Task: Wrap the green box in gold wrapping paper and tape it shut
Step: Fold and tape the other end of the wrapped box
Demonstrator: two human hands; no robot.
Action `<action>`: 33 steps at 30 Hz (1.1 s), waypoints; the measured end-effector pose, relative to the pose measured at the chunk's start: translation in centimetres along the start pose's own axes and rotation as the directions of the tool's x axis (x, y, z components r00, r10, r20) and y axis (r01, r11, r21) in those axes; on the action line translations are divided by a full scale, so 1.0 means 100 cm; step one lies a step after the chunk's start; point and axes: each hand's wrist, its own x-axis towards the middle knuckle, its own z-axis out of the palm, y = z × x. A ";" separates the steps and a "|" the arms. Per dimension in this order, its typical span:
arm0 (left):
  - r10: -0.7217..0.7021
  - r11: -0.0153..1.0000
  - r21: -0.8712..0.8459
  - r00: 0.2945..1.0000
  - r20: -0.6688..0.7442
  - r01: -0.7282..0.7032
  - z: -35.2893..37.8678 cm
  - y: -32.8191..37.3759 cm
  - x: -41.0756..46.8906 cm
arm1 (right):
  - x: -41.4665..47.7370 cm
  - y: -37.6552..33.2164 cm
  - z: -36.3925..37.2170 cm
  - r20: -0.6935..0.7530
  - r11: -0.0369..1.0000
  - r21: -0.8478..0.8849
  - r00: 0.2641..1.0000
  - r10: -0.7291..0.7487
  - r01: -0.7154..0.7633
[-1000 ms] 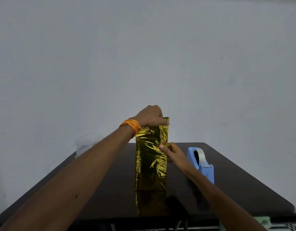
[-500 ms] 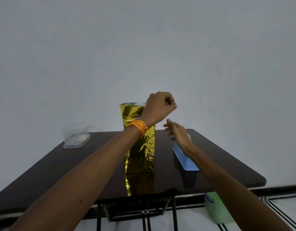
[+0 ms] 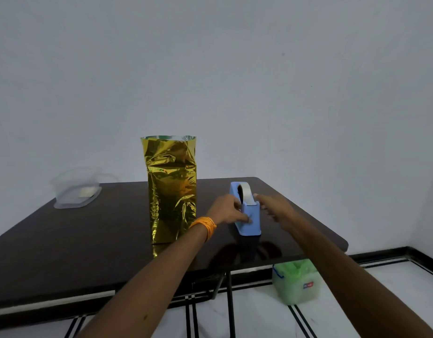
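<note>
The box, hidden inside crinkled gold wrapping paper [image 3: 171,191], stands upright on the dark table [image 3: 88,240], and no hand touches it. The paper's top edge is open and its silver inside shows. To its right stands a blue tape dispenser [image 3: 251,224] with a roll of clear tape [image 3: 245,191]. My left hand [image 3: 225,211], with an orange wristband, holds the dispenser's left side with curled fingers. My right hand [image 3: 275,207] is at the dispenser's right side, its thumb by the cutter end and its fingers loose.
A clear plastic container [image 3: 75,189] sits at the table's far left corner. On the tiled floor under the table's right edge stands a green plastic bin [image 3: 294,281]. A plain wall is behind the table.
My left hand let go of the top of the gold paper and came down to the tape dispenser. My right hand also moved to the dispenser. The view pulled back.
</note>
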 end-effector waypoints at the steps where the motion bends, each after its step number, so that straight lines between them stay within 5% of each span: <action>1: 0.002 1.000 -0.011 1.000 -0.014 -0.002 0.006 -0.003 0.001 | -0.001 -0.001 0.002 0.027 0.999 0.040 0.999 0.032 -0.033; 9: -0.005 0.979 -0.203 0.987 -0.161 -0.028 0.027 -0.014 0.009 | 0.016 -0.006 0.015 0.028 0.969 0.185 0.986 0.164 -0.166; 17: -0.002 0.972 -0.233 0.983 -0.184 -0.041 0.031 -0.017 0.008 | 0.017 -0.026 0.024 -0.132 1.000 -0.013 0.991 0.011 -0.013; 26: -0.014 0.971 -0.236 0.978 -0.207 -0.036 0.033 -0.014 0.005 | -0.029 -0.002 0.021 -0.191 0.970 0.242 0.981 0.026 0.022; 33: 0.000 0.981 -0.189 0.977 -0.215 -0.042 0.032 -0.014 0.006 | -0.033 0.023 0.031 -0.230 0.982 0.188 0.973 0.020 0.024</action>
